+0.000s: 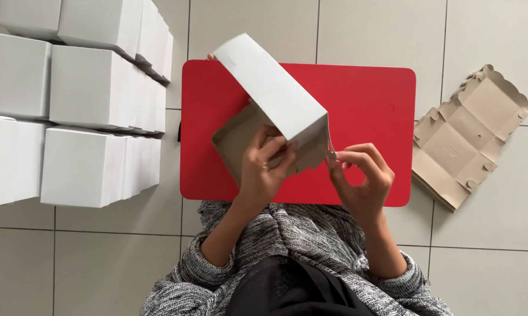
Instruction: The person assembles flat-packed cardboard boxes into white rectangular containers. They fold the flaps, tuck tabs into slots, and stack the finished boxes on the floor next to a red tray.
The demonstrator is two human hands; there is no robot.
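Observation:
A half-folded cardboard box, white outside and brown inside, is held tilted above a small red table. My left hand grips its lower edge, fingers wrapped over a white panel. My right hand pinches a thin flap at the box's right corner between thumb and forefinger. The brown inner flaps show under the white panel.
Several finished white boxes are stacked in rows on the tiled floor at the left. A pile of flat brown box blanks with scalloped edges lies on the floor to the right of the table. My grey knit sleeves fill the bottom.

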